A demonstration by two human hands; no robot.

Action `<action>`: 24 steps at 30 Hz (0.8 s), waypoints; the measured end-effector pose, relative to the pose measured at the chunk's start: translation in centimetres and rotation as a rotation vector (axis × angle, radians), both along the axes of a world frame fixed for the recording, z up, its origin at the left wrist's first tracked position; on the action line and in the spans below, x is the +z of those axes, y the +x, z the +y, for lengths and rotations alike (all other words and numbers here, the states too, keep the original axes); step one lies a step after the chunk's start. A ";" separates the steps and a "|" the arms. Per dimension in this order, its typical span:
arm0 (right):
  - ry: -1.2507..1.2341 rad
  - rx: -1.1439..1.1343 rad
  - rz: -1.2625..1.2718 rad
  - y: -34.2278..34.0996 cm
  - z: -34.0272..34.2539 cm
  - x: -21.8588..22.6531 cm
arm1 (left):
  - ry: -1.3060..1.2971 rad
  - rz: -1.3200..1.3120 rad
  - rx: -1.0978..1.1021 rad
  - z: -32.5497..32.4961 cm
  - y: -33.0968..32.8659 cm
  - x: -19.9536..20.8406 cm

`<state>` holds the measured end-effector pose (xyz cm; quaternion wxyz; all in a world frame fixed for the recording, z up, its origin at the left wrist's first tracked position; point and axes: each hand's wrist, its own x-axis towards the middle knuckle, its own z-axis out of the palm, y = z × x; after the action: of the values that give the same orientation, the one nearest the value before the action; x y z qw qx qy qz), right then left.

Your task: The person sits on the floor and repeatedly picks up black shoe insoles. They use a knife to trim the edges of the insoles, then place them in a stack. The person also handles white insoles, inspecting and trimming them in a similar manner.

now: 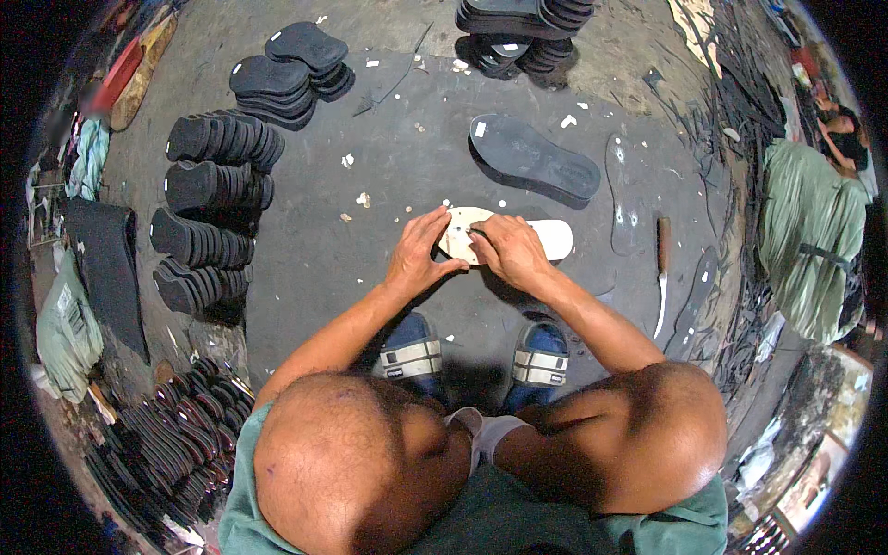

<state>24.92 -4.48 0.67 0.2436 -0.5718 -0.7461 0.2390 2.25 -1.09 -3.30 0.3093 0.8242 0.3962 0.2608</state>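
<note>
A cream sole-shaped piece [554, 240], with small dark holes in its left part, lies level above the dark mat in front of my feet. My left hand [418, 252] grips its left end, thumb at the near edge and fingers at the far edge. Over its middle is my right hand [511, 248], fingers bent and pressed together at the surface. A small white bit shows by those fingertips, too small to name. Just beyond lies a thick dark shoe sole [535, 159] with a white sticker at its left end.
Stacks of dark soles stand at the left [215, 185], far left [289, 79] and far middle [525, 28]. A knife [662, 268] with a brown handle lies at the right. Beyond it are dark offcut strips [731, 176] and a green sack [814, 236]. White scraps dot the mat [314, 213].
</note>
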 end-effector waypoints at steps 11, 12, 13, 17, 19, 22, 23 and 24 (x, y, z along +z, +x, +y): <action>-0.054 0.145 -0.182 -3.0 0.9 -2.6 | -0.005 0.029 -0.027 0.2 -0.3 -0.9; 0.116 0.095 -0.147 -2.7 0.7 -3.0 | -0.010 0.021 -0.032 0.2 0.0 -1.0; 0.039 0.114 -0.198 -3.4 1.0 -1.8 | -0.002 0.005 -0.031 0.1 -0.3 -0.8; -0.117 0.087 -0.228 -2.5 1.2 -2.0 | -0.029 0.039 -0.034 -0.2 -0.2 -1.9; 0.059 -0.014 0.029 -1.5 1.2 -0.2 | 0.025 0.054 -0.036 0.1 -0.4 -1.5; 0.199 -0.173 0.113 1.9 -0.1 2.0 | -0.013 0.054 -0.031 0.3 -0.3 -1.5; 0.108 -0.182 0.057 3.0 -0.9 3.1 | -0.016 0.077 -0.029 0.1 -0.7 -1.5; -0.064 -0.098 -0.053 4.8 -1.3 3.0 | -0.010 0.080 -0.035 0.1 -0.3 -1.1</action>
<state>29.73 -5.78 3.63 0.2169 -0.6211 -0.7154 0.2352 1.93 -0.95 -4.41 0.3017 0.8393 0.3949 0.2203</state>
